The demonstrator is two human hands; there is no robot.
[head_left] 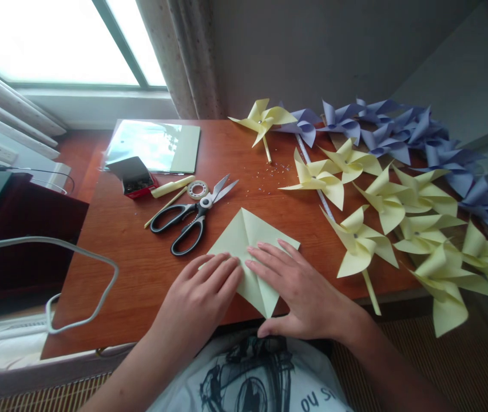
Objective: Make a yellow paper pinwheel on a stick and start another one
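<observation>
A pale yellow square sheet of paper lies on the desk in front of me, turned with one corner toward my body. A crease runs down it from the far corner to the near one. Over its left corner, my left hand has its fingers bent and close together, closed on the paper's edge; its thumb is hidden. My right hand rests flat on the right half, open, with fingers spread and the thumb near the closest corner. Black-handled scissors lie beyond my left hand, blades partly apart.
Yellow pinwheels and purple pinwheels crowd the desk's right side. At the left are a small red box, a tape roll, rolled yellow paper and a shiny pack. A white cable loops over the left edge.
</observation>
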